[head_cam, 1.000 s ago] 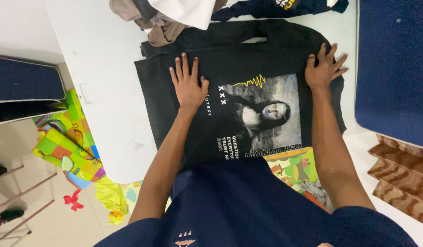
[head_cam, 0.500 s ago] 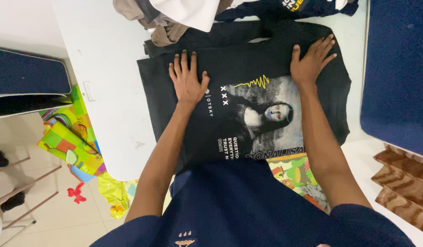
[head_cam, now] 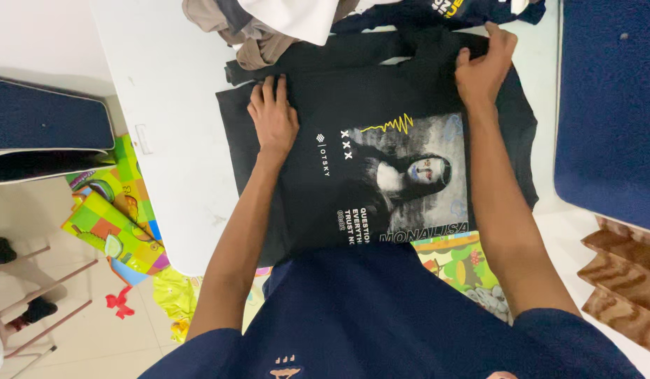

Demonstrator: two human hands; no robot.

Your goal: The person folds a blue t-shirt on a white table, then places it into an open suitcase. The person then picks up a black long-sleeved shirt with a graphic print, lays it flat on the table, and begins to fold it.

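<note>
The left hand [head_cam: 273, 121] lies flat, fingers together, pinning the black printed T-shirt [head_cam: 381, 161] to the white table [head_cam: 170, 105]; the right hand [head_cam: 483, 64] pinches its far edge, apparently to fold it.

Black T-shirt [head_cam: 381, 140] with grey portrait print, yellow zigzag line and white lettering, spread on a white counter [head_cam: 170, 105]; beige and white clothes [head_cam: 268, 24] heaped above; navy cushion [head_cam: 609, 105] alongside; multicoloured play mat [head_cam: 114, 224] on pale floor.
</note>
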